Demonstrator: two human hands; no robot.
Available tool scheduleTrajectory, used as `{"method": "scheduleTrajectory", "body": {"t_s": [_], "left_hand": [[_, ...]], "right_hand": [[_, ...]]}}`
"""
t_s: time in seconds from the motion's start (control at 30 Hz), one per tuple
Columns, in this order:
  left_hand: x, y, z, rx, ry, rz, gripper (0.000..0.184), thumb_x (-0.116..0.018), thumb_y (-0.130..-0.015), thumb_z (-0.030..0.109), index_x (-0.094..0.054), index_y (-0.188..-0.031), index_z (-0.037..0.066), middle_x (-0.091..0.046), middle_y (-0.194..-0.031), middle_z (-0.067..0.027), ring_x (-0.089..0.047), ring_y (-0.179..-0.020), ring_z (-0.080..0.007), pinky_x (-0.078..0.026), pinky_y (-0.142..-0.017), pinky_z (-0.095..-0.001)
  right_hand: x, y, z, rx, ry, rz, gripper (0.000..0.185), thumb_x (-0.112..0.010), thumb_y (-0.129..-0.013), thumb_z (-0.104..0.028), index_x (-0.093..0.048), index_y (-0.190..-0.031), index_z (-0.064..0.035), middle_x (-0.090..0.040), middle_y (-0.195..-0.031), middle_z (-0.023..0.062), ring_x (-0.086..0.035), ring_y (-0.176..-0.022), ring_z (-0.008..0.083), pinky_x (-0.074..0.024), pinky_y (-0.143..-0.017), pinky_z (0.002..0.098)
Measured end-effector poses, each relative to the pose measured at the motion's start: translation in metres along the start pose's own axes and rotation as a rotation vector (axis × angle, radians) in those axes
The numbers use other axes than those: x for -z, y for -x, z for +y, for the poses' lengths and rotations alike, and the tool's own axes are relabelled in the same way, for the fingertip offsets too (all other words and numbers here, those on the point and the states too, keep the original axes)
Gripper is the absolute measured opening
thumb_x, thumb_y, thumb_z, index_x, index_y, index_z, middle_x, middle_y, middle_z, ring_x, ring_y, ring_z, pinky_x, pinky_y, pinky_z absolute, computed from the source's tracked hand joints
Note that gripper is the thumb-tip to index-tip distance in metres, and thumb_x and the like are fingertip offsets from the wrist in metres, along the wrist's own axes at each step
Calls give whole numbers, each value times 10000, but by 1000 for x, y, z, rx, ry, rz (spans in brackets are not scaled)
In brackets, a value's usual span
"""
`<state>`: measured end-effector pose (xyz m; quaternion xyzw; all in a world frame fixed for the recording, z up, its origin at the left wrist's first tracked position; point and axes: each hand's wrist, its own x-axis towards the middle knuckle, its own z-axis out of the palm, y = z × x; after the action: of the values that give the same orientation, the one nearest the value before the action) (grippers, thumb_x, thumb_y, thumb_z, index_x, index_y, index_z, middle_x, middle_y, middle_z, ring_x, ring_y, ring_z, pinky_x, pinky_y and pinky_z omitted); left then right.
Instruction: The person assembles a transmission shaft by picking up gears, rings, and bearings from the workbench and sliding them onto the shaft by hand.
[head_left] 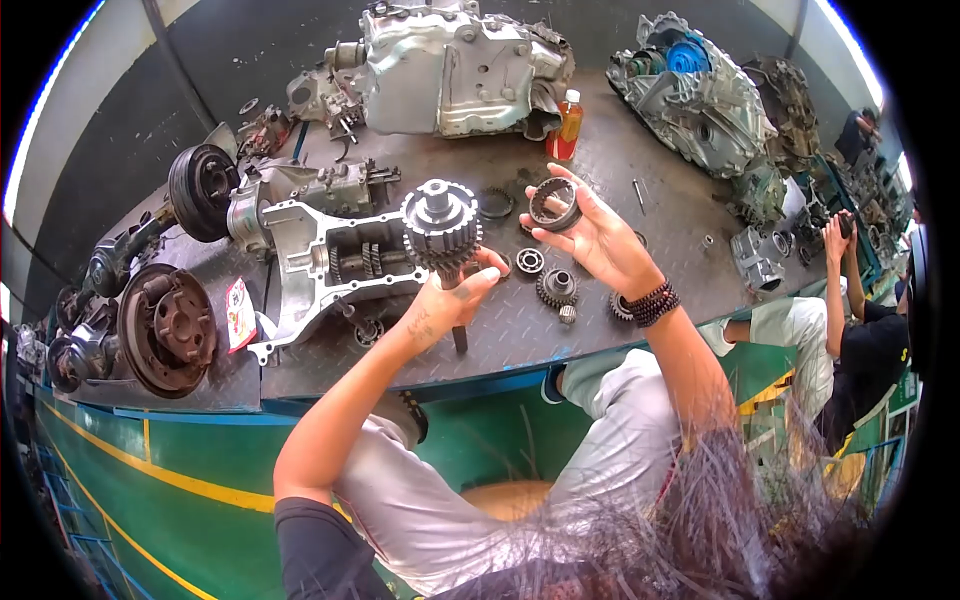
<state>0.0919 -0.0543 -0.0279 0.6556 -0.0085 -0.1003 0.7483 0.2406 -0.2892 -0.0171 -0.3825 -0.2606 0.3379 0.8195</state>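
Observation:
My left hand is wrapped round a gear shaft, held upright with its stack of toothed gears at the top and the thin shaft end below my fist. In my right hand a dark metal ring with a toothed inner edge is gripped between thumb and fingers, to the right of the gear stack and apart from it. On the bench below lie a ball bearing and a small gear cluster. Left of the shaft rests an opened gearbox housing with gears inside.
A large metal transmission case stands at the back, beside a bottle of reddish liquid. Another casing lies at the back right. Brake drums sit at the left. A co-worker sits at the far right.

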Motion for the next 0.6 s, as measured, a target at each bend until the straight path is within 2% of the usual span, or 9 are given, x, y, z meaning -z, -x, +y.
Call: {"method": "scheduleTrajectory", "body": {"t_s": [0.07, 0.1, 0.2, 0.23, 0.33, 0.37, 0.47, 0.5, 0.6], "left_hand": [[-2, -1, 0, -1, -11, 5, 269, -638, -1019, 287, -577, -1198, 95, -371, -632, 94, -282, -525, -24, -227, -500, -226], [-3, -1, 1, -5, -15, 10, 266, -637, -1021, 290, -584, -1193, 94, -371, -632, 94, -283, -527, -24, -225, -502, -228], [-7, 1, 2, -34, -35, 28, 265, -642, -1022, 296, -604, -1182, 89, -367, -635, 96, -287, -531, -25, -217, -503, -233], [-6, 1, 2, -27, -31, 21, 263, -653, -1018, 290, -614, -1179, 86, -366, -640, 100, -291, -531, -26, -216, -500, -238], [-6, 2, 1, -71, -46, 20, 267, -670, -1008, 283, -624, -1174, 79, -383, -641, 103, -303, -526, -26, -231, -495, -237], [-6, 2, 1, -67, -46, 23, 267, -671, -1007, 284, -626, -1174, 80, -384, -642, 104, -307, -527, -26, -233, -494, -236], [-6, 2, -1, -81, -53, 36, 270, -677, -1000, 289, -638, -1170, 83, -392, -647, 107, -322, -529, -23, -245, -492, -232], [-5, 1, -2, -85, -53, 32, 271, -677, -999, 293, -638, -1171, 86, -394, -650, 109, -322, -529, -22, -245, -492, -231], [-6, 1, -2, -88, -69, 25, 281, -675, -998, 310, -645, -1191, 107, -398, -656, 119, -316, -527, -16, -240, -487, -228]], "right_hand": [[-11, 1, -4, 67, -33, -15, 611, -522, -1110, -370, -303, -1617, -109, -572, -1416, 143, -621, -1266, 357, -494, -1149, 497], [-15, 2, -8, 105, -71, -35, 614, -547, -1100, -357, -323, -1611, -100, -541, -1465, 171, -578, -1324, 386, -444, -1193, 533], [-31, 1, -19, 183, -227, -90, 615, -568, -1091, -344, -346, -1592, -66, -521, -1501, 196, -523, -1388, 410, -377, -1236, 561], [-37, 1, -23, 220, -233, -142, 613, -576, -1088, -328, -351, -1579, -38, -502, -1519, 230, -465, -1447, 417, -332, -1264, 547], [-72, -4, -32, 276, -205, -167, 583, -573, -1090, -319, -378, -1550, -18, -505, -1513, 254, -438, -1473, 413, -341, -1264, 519], [-86, -7, -35, 278, -126, -153, 564, -582, -1088, -315, -398, -1529, -16, -524, -1498, 262, -467, -1459, 405, -354, -1257, 499], [-119, -19, -33, 359, 217, -110, 690, -617, -1057, -418, -372, -1553, -6, -522, -1489, 274, -521, -1419, 384, -373, -1244, 488], [-134, -22, -31, 422, 371, -96, 732, -628, -1052, -428, -336, -1577, -10, -575, -1423, 267, -583, -1359, 367, -417, -1208, 468], [-147, -34, -29, 407, 692, -143, 803, -725, -988, -461, -397, -1560, -2, -626, -1391, 188, -632, -1274, 223, -492, -1096, 356]]}}
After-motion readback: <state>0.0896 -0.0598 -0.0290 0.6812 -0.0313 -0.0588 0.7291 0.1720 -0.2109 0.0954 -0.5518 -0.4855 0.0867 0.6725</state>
